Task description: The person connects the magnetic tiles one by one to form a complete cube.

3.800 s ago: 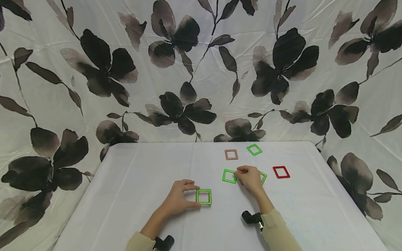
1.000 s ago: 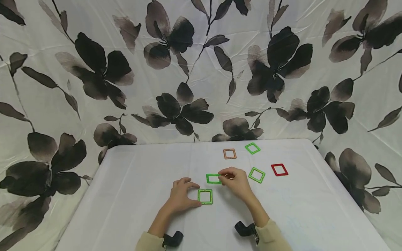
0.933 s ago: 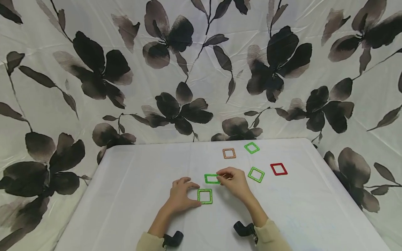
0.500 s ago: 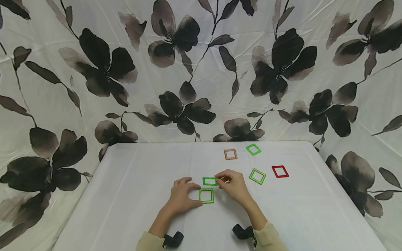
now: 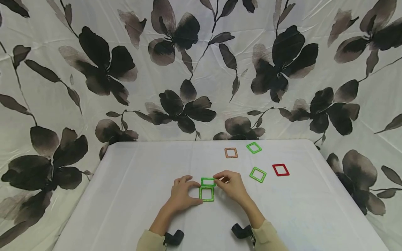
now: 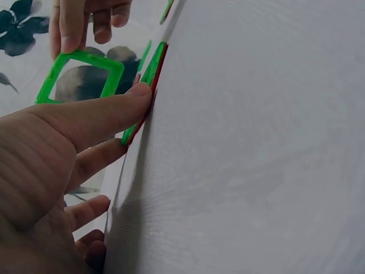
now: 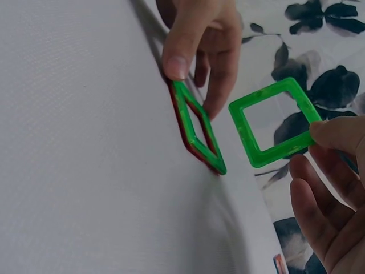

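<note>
Pinching the edge of a raised green square (image 7: 285, 147) with thumb and fingertips, the right hand (image 5: 233, 185) holds it tilted up over the white table (image 5: 125, 181); the left hand (image 5: 182, 197) grips a flat green square (image 5: 207, 200) down by the table, thumb at 1 side and a finger at the opposite side; red shows underneath this flat square; the raised green square is just beyond it, and the right wrist view shows a gap between the 2; light sleeves (image 5: 267, 235) are on both arms, with a black gadget (image 5: 241, 231) by each wrist; farther off lie 4 more squares, all apart: a loose green square (image 5: 263, 177) closest to the hands, a red square (image 5: 282, 174) farther right, and an orange square (image 5: 231, 157) and a far green square (image 5: 250, 150) near the back edge; behind hangs a white cloth (image 5: 176, 21) with dark flowers (image 5: 95, 48).
</note>
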The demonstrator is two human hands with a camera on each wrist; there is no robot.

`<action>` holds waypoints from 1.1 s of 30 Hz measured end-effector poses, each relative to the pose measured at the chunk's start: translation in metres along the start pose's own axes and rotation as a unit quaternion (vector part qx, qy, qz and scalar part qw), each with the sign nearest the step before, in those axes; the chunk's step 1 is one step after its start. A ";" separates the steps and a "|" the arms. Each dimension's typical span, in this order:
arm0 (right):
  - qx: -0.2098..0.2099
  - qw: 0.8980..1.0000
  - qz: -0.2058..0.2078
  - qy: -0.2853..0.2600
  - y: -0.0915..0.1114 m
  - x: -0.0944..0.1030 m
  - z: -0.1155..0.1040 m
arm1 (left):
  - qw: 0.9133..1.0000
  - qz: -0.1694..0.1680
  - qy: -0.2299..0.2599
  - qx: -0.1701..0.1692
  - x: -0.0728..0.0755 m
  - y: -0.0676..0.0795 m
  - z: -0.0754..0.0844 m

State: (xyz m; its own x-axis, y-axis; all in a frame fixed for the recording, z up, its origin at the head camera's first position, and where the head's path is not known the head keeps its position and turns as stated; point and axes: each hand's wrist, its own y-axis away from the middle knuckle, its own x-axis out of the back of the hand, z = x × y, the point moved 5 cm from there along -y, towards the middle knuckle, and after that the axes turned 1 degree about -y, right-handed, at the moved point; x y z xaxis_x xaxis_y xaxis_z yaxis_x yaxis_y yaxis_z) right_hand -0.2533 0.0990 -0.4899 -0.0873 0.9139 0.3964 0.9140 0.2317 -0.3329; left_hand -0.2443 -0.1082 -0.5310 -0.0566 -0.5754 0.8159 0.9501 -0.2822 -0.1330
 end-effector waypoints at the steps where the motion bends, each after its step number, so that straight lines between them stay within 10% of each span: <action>1: 0.000 1.000 0.001 0.001 0.000 -0.001 0.001 | 1.000 0.001 0.001 0.001 0.000 0.000 0.000; 33: -0.024 1.000 -0.006 -0.007 -0.004 -0.005 0.011 | 1.000 0.005 0.000 0.019 0.000 0.001 0.002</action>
State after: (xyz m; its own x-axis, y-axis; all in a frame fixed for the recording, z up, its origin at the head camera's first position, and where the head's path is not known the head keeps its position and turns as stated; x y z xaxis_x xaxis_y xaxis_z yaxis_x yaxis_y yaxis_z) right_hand -0.2610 0.0969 -0.4997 -0.1040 0.9155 0.3886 0.9306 0.2274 -0.2867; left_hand -0.2428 -0.1070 -0.5298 -0.0479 -0.5784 0.8143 0.9614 -0.2478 -0.1195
